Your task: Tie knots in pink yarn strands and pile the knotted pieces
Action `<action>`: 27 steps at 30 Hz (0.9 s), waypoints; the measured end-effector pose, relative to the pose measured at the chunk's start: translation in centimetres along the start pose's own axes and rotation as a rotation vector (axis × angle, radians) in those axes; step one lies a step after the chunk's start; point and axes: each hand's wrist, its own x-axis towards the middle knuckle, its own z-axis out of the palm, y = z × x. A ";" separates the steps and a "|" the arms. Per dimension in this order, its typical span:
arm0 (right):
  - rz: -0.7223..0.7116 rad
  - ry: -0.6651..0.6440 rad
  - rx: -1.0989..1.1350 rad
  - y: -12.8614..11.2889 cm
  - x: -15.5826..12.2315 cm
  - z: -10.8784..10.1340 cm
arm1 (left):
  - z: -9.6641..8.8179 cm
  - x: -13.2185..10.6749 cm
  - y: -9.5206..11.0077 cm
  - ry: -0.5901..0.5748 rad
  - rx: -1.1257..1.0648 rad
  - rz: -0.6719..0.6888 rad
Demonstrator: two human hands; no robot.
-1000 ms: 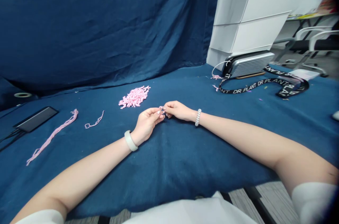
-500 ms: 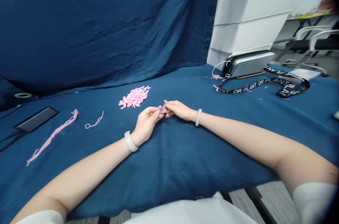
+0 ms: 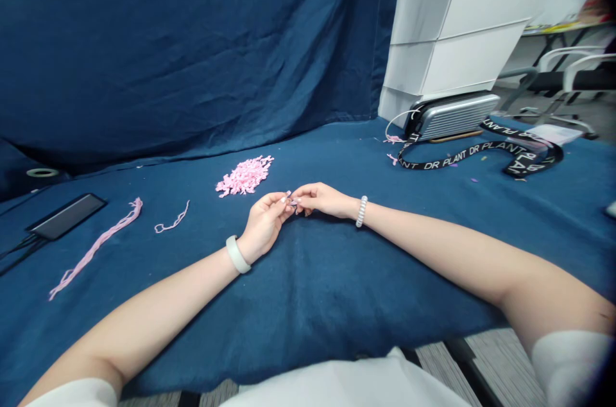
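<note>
My left hand (image 3: 262,224) and my right hand (image 3: 320,198) meet fingertip to fingertip at the middle of the blue cloth (image 3: 337,266). Both are pinched on a tiny pink piece (image 3: 290,200), mostly hidden by the fingers. Just beyond the hands lies a heap of small pink knotted pieces (image 3: 244,176). To the left rest a short pink string (image 3: 172,219) and a long bundle of pink strings (image 3: 94,246).
A black phone (image 3: 65,216) with a cable lies at the far left. A silver case (image 3: 452,115) and a black printed lanyard (image 3: 481,153) sit at the back right, before a white drawer unit (image 3: 447,28). Chairs stand beyond.
The fingertips have shifted slightly about the small pink piece; the arms and everything else stay in place.
</note>
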 end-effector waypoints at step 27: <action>-0.011 0.099 -0.018 0.4 0.0 0.0 | -0.1 0.2 0.1 0.054 -0.021 -0.075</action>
